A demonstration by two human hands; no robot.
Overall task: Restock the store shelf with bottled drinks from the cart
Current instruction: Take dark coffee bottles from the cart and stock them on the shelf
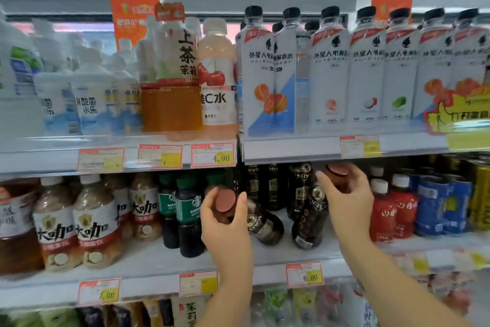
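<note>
The left hand (225, 228) grips a dark bottle with a reddish-brown cap (225, 200) by its neck, cap tipped toward the camera, over the white middle shelf (159, 260). The right hand (347, 199), higher and just under the white upper shelf (291, 149), holds a second dark reddish-capped bottle (338, 169) the same way. Between the hands stand and lean dark bottles with brown-gold labels (305, 194). To their left are dark green-labelled bottles (185, 210), to their right red white-capped bottles (384, 210). Tall clear black-capped bottles (328, 69) line the upper shelf.
</note>
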